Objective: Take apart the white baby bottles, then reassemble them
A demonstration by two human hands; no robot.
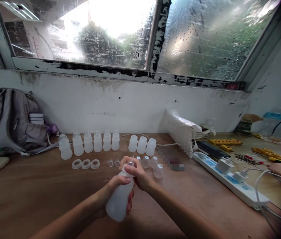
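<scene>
Baby bottle (117, 204) gripped in your left hand (112, 187), fingers wrapped round its body, your right hand (139, 172) closed about its top, three rings (86, 167) flat on the surface (43, 189).

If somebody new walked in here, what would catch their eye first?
Probably the frosted white plastic bottle in front, its body held by the left hand and its top by the right hand. Next, the six similar bottles with clear tops lined up near the wall, left of centre. Above, the bright, wet-looking window with its peeling frame also stands out.
</scene>
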